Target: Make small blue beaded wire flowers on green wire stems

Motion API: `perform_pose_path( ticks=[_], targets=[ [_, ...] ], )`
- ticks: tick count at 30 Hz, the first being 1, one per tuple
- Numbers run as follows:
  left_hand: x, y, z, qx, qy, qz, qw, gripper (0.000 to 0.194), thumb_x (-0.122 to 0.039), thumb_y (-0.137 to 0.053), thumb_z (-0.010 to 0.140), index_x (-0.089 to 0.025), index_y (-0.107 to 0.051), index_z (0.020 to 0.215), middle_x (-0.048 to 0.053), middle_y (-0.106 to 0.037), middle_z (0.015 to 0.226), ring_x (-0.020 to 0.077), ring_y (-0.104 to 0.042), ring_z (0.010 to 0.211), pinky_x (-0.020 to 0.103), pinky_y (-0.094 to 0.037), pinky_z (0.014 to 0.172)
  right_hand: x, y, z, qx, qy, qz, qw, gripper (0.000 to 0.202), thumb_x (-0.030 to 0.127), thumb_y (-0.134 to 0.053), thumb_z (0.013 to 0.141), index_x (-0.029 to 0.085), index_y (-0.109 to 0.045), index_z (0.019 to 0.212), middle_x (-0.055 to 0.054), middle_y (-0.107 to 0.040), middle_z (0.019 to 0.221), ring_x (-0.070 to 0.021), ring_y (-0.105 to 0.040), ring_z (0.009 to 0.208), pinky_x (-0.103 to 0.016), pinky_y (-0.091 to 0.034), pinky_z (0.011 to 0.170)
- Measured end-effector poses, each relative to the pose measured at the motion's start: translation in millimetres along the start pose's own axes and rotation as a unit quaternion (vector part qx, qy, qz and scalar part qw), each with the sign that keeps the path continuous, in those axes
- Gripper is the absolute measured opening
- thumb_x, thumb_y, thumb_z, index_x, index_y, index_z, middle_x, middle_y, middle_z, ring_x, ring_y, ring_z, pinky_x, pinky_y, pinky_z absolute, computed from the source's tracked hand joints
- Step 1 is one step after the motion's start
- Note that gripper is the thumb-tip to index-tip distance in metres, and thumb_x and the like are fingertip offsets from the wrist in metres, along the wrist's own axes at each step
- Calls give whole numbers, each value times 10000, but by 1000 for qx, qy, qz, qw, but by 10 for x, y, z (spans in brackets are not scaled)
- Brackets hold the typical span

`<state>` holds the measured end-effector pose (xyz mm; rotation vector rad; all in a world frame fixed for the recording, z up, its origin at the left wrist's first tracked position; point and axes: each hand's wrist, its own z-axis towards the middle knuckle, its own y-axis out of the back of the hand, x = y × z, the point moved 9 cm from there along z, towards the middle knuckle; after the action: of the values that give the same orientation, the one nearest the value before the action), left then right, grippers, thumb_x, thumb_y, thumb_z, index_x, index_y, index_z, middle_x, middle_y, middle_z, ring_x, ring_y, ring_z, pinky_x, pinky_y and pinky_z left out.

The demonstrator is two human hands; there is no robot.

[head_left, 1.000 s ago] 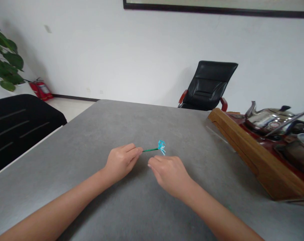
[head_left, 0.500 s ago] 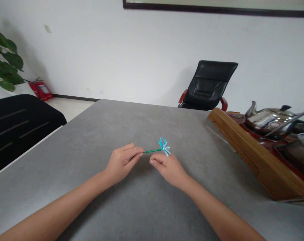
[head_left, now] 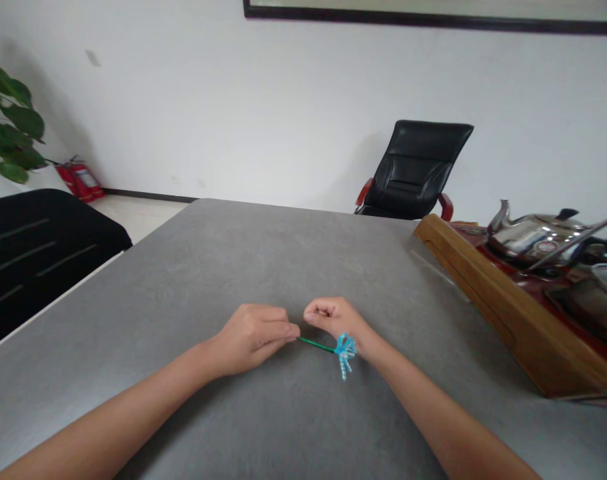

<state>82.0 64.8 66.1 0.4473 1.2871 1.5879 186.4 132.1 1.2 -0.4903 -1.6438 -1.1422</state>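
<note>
My left hand (head_left: 256, 339) pinches the end of a thin green stem between thumb and fingers. That stem belongs to a beaded flower (head_left: 345, 348), whose light-blue looped petals point to the right, with some drooping toward me. Close by, my right hand (head_left: 339, 319) is curled with its fingertips pressed together, just beyond the stem. Whatever the right fingers hold, if anything, is too small to make out. The petals overlap the right wrist in the view; whether they touch it I cannot tell. Both hands are low over the grey table (head_left: 263, 247).
A wooden tea tray (head_left: 493, 313) with a metal kettle (head_left: 533, 237) and a glass-like pot (head_left: 588, 297) stands on the right. Behind the table is a black chair (head_left: 416, 173). Another black chair (head_left: 48, 247) and a red fire extinguisher (head_left: 83, 180) are at the left.
The flower has swung toward me and slightly right, its stem now slanting down to the right. My left hand has shifted a little right and nearer; my right hand has moved beyond the stem.
</note>
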Motion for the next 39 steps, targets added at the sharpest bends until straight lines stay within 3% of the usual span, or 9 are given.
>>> perform_pose_path(
  ticks=[10, 17, 24, 33, 39],
  targets=[
    [-74, -84, 15, 30, -41, 121, 991, 256, -195, -367, 953, -192, -623, 951, 2, -547, 675, 125, -508, 594, 248, -372, 561, 304, 153, -90, -33, 33, -30, 998, 197, 286, -544, 815, 153, -616, 690, 42, -484, 580, -100, -418, 565, -216, -319, 561],
    [44, -21, 12, -11, 7, 137, 990, 276, -193, -360, 951, -176, -630, 895, 0, -551, 665, 111, -508, 575, 222, -366, 521, 706, 242, -253, -97, 85, -176, 976, 219, 264, -495, 888, 183, -643, 749, 37, -555, 595, -104, -492, 575, -215, -322, 555],
    [161, 110, -30, -83, 64, 171, 980, 254, -178, -389, 923, -171, -639, 962, 9, -585, 678, 124, -544, 592, 214, -380, 516, 1021, 67, -426, -81, 153, -315, 933, 221, 215, -429, 931, 197, -642, 875, -12, -679, 821, -139, -612, 764, -234, -383, 685],
    [367, 237, -103, -137, 168, 76, 973, 235, -218, -430, 935, -181, -659, 975, 8, -577, 705, 115, -550, 639, 196, -400, 578, 1048, -163, -450, -46, 152, -445, 881, 187, 161, -457, 886, 184, -602, 770, -13, -644, 699, -145, -593, 644, -254, -310, 553],
    [416, 243, -114, -153, 197, 1, 968, 211, -222, -463, 930, -181, -668, 956, -6, -530, 673, 115, -515, 632, 204, -392, 588, 890, -224, -385, -24, 126, -448, 885, 166, 146, -467, 879, 182, -592, 775, -9, -656, 725, -140, -600, 651, -255, -279, 544]
  ],
)
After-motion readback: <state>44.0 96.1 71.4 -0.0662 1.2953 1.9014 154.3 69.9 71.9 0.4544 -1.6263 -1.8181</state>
